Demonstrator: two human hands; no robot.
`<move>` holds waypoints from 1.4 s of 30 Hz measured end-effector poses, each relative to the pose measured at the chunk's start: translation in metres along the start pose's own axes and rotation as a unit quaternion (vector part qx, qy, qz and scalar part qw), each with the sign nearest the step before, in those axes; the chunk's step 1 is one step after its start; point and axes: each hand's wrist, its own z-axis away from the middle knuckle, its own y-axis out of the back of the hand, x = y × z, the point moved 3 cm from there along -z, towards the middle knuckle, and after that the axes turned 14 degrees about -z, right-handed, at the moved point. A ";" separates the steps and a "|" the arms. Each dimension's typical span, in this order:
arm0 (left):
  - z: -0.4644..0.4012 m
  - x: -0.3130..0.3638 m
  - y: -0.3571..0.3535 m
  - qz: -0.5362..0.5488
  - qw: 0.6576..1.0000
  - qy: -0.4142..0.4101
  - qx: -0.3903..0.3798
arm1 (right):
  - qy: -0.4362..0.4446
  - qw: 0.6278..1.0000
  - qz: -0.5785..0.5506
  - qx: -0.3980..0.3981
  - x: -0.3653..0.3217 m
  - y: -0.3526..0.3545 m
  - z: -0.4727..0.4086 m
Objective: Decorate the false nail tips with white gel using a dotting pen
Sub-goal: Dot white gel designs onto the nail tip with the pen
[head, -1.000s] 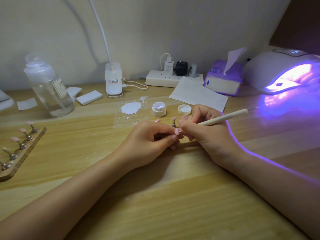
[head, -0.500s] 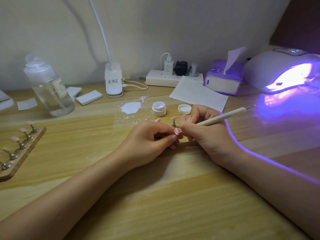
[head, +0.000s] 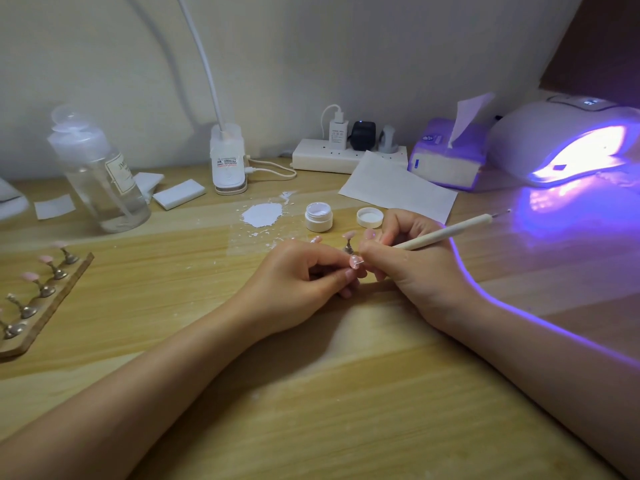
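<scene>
Head view, one frame: my left hand (head: 304,275) pinches a pink false nail tip (head: 354,262) between thumb and forefinger, fingers (head: 332,259) curled narrow around it, low over the wooden surface (head: 311,393). My right hand (head: 412,268) grips the dotting pen (head: 446,233) in a writing hold, fingers closed on the shaft; its near metal point sits on the held tip, its far end slants up to the right. Whether any white gel is on the tip I cannot tell, too small.

Just behind my fingers a second pink tip on a metal stand (head: 349,242) is upright on the surface. Beyond it, the open white gel pot (head: 319,216), its lid (head: 370,217) lying beside it on the right. Left of the pot, a white smear (head: 261,215) with flecks around it.

Far left: wooden holder strip (head: 52,303) carrying a row of stands, several topped with pink tips. Clear bottle (head: 98,174) behind it. Far right: nail lamp (head: 568,143) lit violet, glow falling across the surface and my right forearm. Tissue pack (head: 446,161) and power strip (head: 332,157) stand against the wall
</scene>
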 end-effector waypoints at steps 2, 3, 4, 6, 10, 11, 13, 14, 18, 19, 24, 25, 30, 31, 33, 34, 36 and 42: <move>0.000 0.000 0.000 -0.001 1.000 0.001 -0.003 | -0.004 1.000 -0.002 -0.004 0.000 0.000 0.000; 0.000 0.000 -0.001 -0.001 1.000 0.002 -0.004 | -0.006 1.000 -0.002 -0.005 0.001 0.000 0.000; 0.000 0.000 -0.001 0.001 1.000 0.003 -0.004 | -0.007 1.000 -0.001 -0.003 0.001 0.000 0.000; 0.000 0.000 -0.001 0.005 1.000 0.005 -0.001 | -0.006 1.000 0.001 0.003 0.001 0.001 0.000; -0.001 -0.001 -0.001 -0.003 1.000 0.001 -0.001 | 0.000 1.000 0.009 0.004 0.001 0.000 -0.001; -0.001 -0.002 -0.001 -0.002 1.000 -0.001 -0.001 | -0.001 1.000 0.013 0.002 0.001 0.000 -0.001; -0.001 -0.002 -0.001 -0.004 1.000 -0.003 -0.001 | -0.003 1.000 0.013 0.001 0.002 0.000 -0.002; -0.001 -0.002 -0.001 -0.006 1.000 -0.003 -0.002 | 0.000 1.000 0.012 0.002 0.002 0.000 -0.002; -0.001 -0.001 0.000 -0.008 1.000 -0.002 -0.001 | 0.006 1.000 0.000 0.010 0.003 0.000 -0.003; -0.001 -0.001 0.000 -0.010 1.000 -0.004 0.000 | 0.003 1.000 -0.003 0.007 0.003 -0.001 -0.003; -0.001 -0.001 -0.001 -0.005 1.000 0.000 0.001 | -0.002 1.000 -0.001 0.002 0.002 -0.001 -0.002; -0.001 -0.001 -0.001 -0.006 1.000 0.001 0.001 | 0.000 1.000 -0.003 0.004 0.002 -0.001 -0.002; 0.000 0.000 0.000 0.002 1.000 0.007 0.001 | -0.004 1.000 -0.001 0.002 0.002 -0.001 -0.003; -0.001 0.000 0.000 -0.005 1.000 0.005 0.000 | -0.005 1.000 0.001 -0.001 0.002 -0.001 -0.002; -0.001 0.000 -0.001 -0.009 1.000 0.003 -0.001 | -0.006 1.000 0.002 0.000 0.002 0.000 -0.002; 0.000 -0.001 -0.001 -0.005 1.000 0.004 -0.001 | -0.006 1.000 0.001 0.002 0.002 0.000 -0.002; 0.000 -0.001 -0.001 0.001 1.000 0.008 -0.001 | -0.005 1.000 -0.005 0.008 0.003 0.000 -0.002; -0.001 -0.002 -0.001 -0.005 1.000 0.004 0.002 | -0.007 1.000 -0.009 -0.002 0.004 0.000 -0.003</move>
